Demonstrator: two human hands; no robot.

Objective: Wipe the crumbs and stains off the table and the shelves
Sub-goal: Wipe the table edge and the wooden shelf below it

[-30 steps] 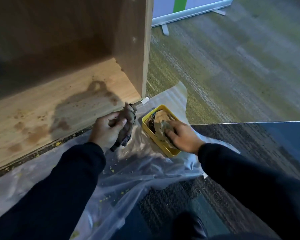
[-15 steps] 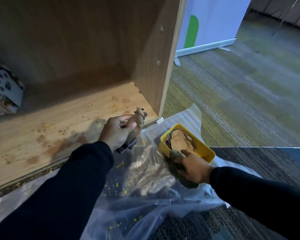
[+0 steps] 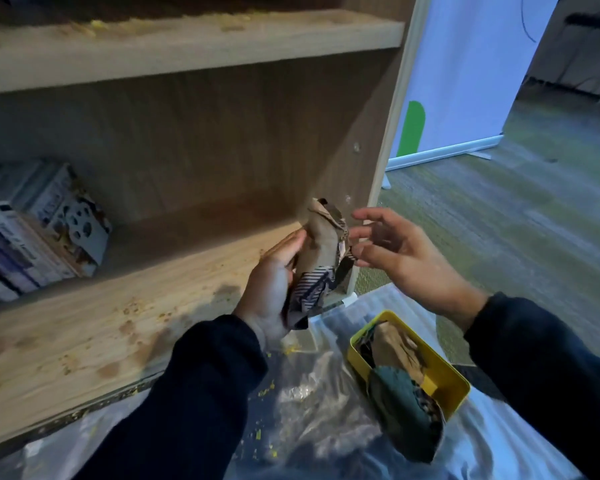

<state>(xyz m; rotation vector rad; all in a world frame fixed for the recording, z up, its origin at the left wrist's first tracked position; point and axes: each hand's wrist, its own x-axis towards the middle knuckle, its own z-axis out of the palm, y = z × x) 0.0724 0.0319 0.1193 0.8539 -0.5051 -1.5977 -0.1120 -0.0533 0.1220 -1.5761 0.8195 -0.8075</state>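
In the head view, the left hand [image 3: 274, 289] is gripping a crumpled brown and striped cloth [image 3: 321, 258] upright, just off the front right corner of the lower shelf [image 3: 84, 327], which is showing crumbs and brown stains. The right hand [image 3: 400, 252] is hovering beside the cloth, fingers spread and loosely bent, holding nothing. A yellow tin [image 3: 454, 382] of rags is lying on plastic sheeting [image 3: 312, 410].

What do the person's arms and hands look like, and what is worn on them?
Both arms are covered by long dark sleeves, navy or black, plain with no visible markings, ending at the wrists. The left hand and the right hand are bare: no gloves, and no rings or watch can be seen.
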